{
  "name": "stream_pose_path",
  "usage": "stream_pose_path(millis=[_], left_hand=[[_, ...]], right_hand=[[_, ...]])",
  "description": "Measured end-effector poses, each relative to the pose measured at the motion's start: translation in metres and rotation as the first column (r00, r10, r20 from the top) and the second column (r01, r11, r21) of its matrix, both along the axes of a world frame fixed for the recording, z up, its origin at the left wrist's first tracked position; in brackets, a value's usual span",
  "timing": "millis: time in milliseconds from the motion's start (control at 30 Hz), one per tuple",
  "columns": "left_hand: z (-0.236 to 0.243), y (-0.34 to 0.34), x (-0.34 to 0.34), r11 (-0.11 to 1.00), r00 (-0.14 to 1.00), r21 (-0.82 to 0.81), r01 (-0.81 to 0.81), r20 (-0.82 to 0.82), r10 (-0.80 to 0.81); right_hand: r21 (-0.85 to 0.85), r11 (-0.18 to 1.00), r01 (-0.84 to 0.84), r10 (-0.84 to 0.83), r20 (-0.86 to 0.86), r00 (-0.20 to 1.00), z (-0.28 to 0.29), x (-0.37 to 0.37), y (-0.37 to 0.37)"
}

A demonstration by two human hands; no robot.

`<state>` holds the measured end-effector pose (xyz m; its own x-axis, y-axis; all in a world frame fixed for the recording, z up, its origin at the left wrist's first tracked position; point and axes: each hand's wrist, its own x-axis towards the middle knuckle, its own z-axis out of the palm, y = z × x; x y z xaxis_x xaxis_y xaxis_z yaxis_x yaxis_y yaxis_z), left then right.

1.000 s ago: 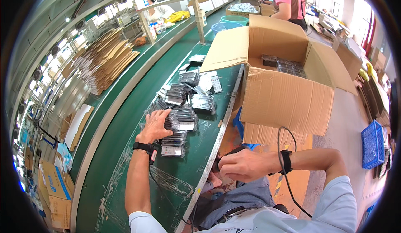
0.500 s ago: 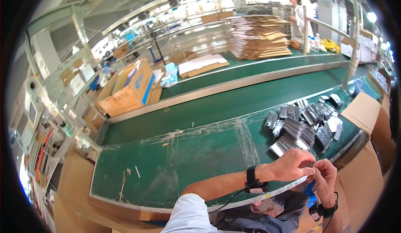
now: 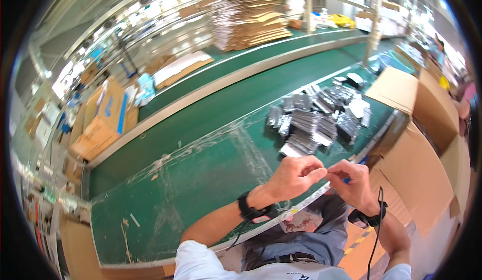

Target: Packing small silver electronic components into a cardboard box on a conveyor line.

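Observation:
My left hand (image 3: 296, 174) and my right hand (image 3: 354, 182) meet fingertip to fingertip just above the near edge of the green table (image 3: 201, 179). Both pinch something small and thin between them; what it is cannot be made out. Each wrist wears a black band, and a thin black cable hangs from the right one. A pile of several silvery flat packets (image 3: 316, 119) lies on the table just beyond my hands, touched by neither.
A large open cardboard box (image 3: 416, 129) stands to the right of the table. A green conveyor belt (image 3: 226, 104) runs behind it, with stacked flat cardboard (image 3: 251, 24) beyond. More cartons (image 3: 100, 124) sit on the floor at left. A person stands at the far right edge.
My left hand has left the packet pile and my right hand has risen from my lap; they now meet at the table edge. The view has swung left.

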<state>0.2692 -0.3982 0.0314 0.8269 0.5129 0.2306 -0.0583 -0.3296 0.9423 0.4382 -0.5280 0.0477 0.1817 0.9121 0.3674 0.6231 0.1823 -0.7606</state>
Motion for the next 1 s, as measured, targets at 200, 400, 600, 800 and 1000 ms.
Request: stream_pose_path(millis=[200,400,600,800,1000], left_hand=[[-0.001,-0.008,-0.002,0.977,0.991,-0.192,0.087,-0.085,-0.104],[-0.013,-0.003,-0.006,0.959,0.983,-0.244,0.143,-0.074,-0.166],[-0.004,0.018,-0.018,0.995,0.989,-0.081,0.056,-0.135,-0.067],[0.023,0.172,-0.096,0.223,0.627,0.843,-0.49,0.163,0.762],[0.063,0.12,-0.024,0.514,0.855,0.721,-0.464,0.212,0.474]], right_hand=[[0.051,0.994,-0.096,0.096,0.004,0.995,-0.005,0.005,-0.004],[-0.05,0.988,-0.145,0.138,-0.13,0.982,0.002,0.008,-0.012],[0.102,0.993,-0.065,0.074,-0.095,0.993,0.025,0.018,-0.024],[0.389,0.898,0.206,-0.049,-0.376,0.925,0.099,0.099,-0.072],[0.747,0.452,0.487,-0.377,-0.335,0.863,0.153,0.197,-0.14]])
